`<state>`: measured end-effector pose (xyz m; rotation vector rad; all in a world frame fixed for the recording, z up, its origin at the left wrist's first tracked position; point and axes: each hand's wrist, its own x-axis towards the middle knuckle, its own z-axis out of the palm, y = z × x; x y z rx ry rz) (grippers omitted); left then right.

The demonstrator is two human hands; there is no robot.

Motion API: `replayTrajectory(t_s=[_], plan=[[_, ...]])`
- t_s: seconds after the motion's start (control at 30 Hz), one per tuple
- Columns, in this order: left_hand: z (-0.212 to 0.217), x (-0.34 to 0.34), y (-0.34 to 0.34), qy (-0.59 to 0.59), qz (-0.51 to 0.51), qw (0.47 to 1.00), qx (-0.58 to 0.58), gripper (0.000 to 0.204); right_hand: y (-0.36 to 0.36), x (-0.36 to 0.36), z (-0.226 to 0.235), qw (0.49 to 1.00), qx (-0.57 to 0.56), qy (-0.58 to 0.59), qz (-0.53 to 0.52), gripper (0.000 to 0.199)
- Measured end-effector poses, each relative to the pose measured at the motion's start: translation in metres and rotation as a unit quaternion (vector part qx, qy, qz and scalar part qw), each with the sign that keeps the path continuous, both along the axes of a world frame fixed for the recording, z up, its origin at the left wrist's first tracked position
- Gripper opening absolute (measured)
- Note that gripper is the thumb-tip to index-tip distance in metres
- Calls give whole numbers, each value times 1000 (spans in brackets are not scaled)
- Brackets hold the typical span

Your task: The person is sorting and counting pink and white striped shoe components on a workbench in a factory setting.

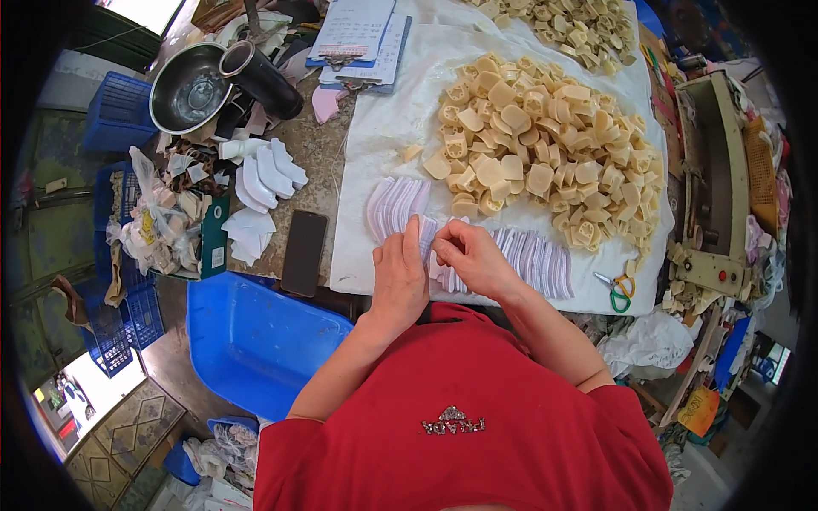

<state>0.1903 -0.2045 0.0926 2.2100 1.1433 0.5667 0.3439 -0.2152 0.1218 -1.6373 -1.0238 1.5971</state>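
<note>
A row of thin, curved white-and-lilac pads (535, 262) stands on edge along the near side of the white-covered table. At its left end is a fanned bunch of the same pads (397, 203). My left hand (400, 271) is in the row, fingers together, holding a few pads upright against its index finger. Close beside it, my right hand (477, 255) is closed in a pinch at the pads' edges. Whatever lies between its fingertips is too small to make out. Beyond both hands lies a big heap of cream-coloured moulded pieces (545, 136).
Green-and-orange-handled scissors (619, 291) lie at the table's near right. To the left are a black phone (304, 253), stacked white pieces (266, 175), clipboards (354, 38), a metal bowl (189, 88) and a dark cylinder (262, 81). A blue tub (256, 332) sits below the table's left edge.
</note>
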Motion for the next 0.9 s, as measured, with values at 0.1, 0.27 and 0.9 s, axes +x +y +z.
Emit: replayTrajectory(t_s=[0.1,0.27,0.9], plan=[[5,2,-1,-4,-11,1000,-1,71,-2,9,-8,998,10,57,-7,15],[1,1,-5,-182,-10,958,-222,54,-7,11,-10,986,8,163,-33,12],[-8,16,-3,-372,223,775,-460,29,-20,-6,-19,988,149,-21,24,5]])
